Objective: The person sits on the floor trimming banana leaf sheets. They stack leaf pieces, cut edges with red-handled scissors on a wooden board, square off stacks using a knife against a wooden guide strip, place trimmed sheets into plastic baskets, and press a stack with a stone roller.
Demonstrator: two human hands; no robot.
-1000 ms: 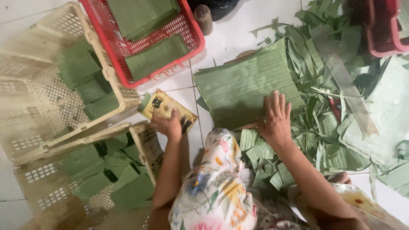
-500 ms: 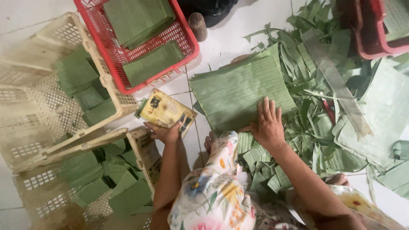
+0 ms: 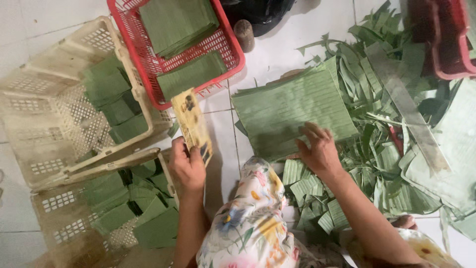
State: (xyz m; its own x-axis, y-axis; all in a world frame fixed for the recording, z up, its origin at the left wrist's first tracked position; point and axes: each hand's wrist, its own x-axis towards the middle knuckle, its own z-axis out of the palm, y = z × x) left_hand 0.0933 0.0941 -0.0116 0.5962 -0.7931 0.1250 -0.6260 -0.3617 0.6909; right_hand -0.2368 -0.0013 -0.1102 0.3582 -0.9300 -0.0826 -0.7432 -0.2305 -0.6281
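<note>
My left hand (image 3: 187, 166) grips a yellowish rectangular card (image 3: 191, 124) by its near end, lifted off the white tiled floor and tilted on edge beside the red basket. My right hand (image 3: 318, 149) lies flat, fingers spread, on the near edge of a stack of large cut banana leaves (image 3: 292, 111) on the floor. Small folded leaf pieces (image 3: 310, 198) lie just below that hand, next to my flowered knee (image 3: 253, 223).
A red basket (image 3: 230, 42) holds stacked cut leaves. Two cream baskets (image 3: 59, 144) at left hold folded green squares. Leaf scraps (image 3: 377, 79) and a long metal ruler (image 3: 406, 106) lie at right. A second red basket (image 3: 446, 49) sits top right.
My left hand has raised the card from lying flat on the floor to standing on edge. My right hand stays pressed on the leaf stack. The camera has shifted slightly.
</note>
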